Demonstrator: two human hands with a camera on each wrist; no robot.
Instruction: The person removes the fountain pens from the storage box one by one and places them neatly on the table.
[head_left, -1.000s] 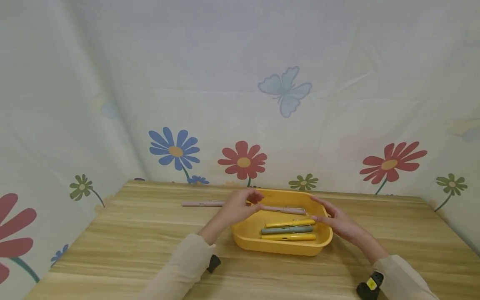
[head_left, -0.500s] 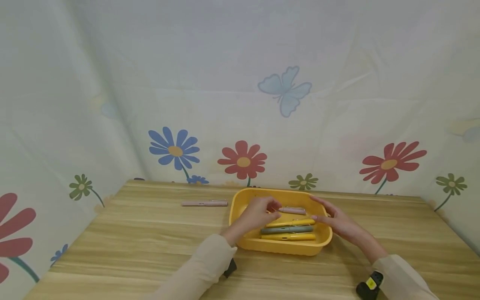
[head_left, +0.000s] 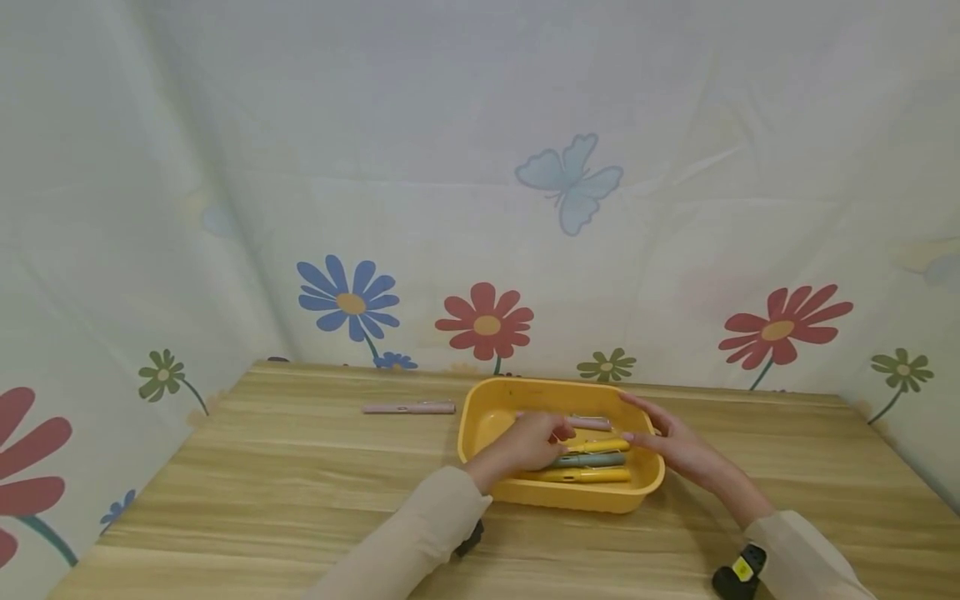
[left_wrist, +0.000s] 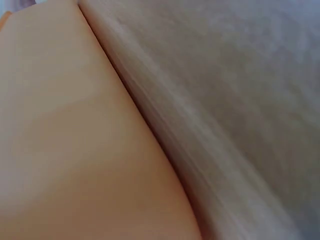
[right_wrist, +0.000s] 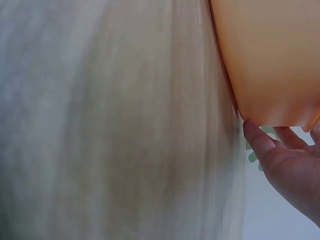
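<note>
A yellow plastic basket [head_left: 558, 497] stands on the table and holds several pens. Nearest its front wall lies a yellow pen [head_left: 592, 475]; behind it are a grey-green pen [head_left: 600, 459], another yellow pen [head_left: 609, 446] and a pink pen [head_left: 588, 423]. My left hand [head_left: 528, 442] reaches inside with bent fingers at the left ends of the middle pens, covering them; I cannot tell whether it pinches one. My right hand [head_left: 682, 443] holds the basket's right end, thumb over the rim. In the right wrist view its fingers [right_wrist: 259, 140] touch the basket wall [right_wrist: 275, 60].
Another pink pen [head_left: 408, 408] lies on the wooden table [head_left: 262, 483], left of the basket. Behind the table hangs a pale cloth [head_left: 420, 192] printed with flowers and a butterfly. The left wrist view shows mostly the basket's outer wall [left_wrist: 75, 140].
My left hand has moved right and down, from the basket's left rim onto the pens inside. The pink pen on the table has come into full view. My right hand has stayed put.
</note>
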